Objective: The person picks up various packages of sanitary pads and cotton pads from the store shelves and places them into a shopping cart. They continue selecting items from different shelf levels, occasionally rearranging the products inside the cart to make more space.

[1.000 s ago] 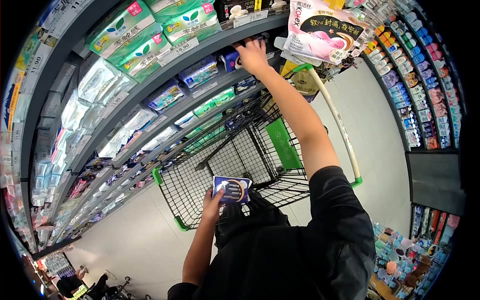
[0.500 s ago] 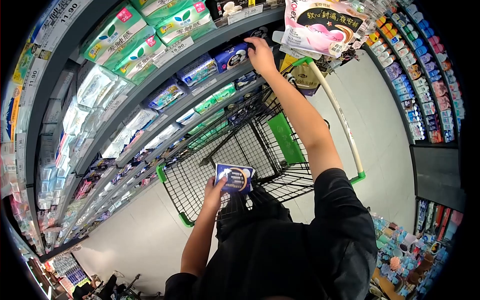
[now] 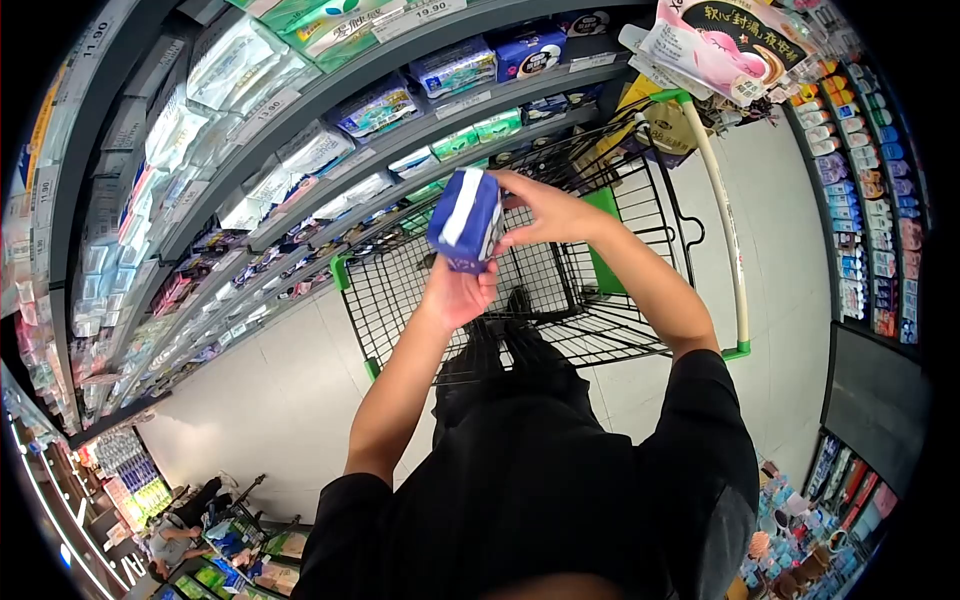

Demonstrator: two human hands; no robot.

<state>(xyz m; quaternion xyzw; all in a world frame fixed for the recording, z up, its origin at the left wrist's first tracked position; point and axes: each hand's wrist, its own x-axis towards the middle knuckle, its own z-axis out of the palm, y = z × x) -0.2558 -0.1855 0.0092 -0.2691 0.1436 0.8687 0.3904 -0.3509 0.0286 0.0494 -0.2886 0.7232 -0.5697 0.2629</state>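
Note:
A dark blue pack of sanitary pads (image 3: 466, 215) is held up above the shopping cart (image 3: 410, 325), its narrow side with a white strip facing me. My left hand (image 3: 460, 295) grips it from below, fingers closed at its lower end. From the right, my right hand (image 3: 548, 212) closes on the pack, with fingers near its top corner and thumb lower on its side. The cart stands just in front of my body, its wire basket beneath both hands.
A curved shelf (image 3: 330, 85) with several tiers of packs runs along the left. A pink hanging pack (image 3: 725, 45) juts out at upper right. Bottle shelves (image 3: 850, 200) line the right side. Behind at lower left, a person (image 3: 175, 540) is near another cart.
My right hand has come down from the shelf to the pack. My left hand has raised the pack, which is now turned to show its narrow side. The view has shifted.

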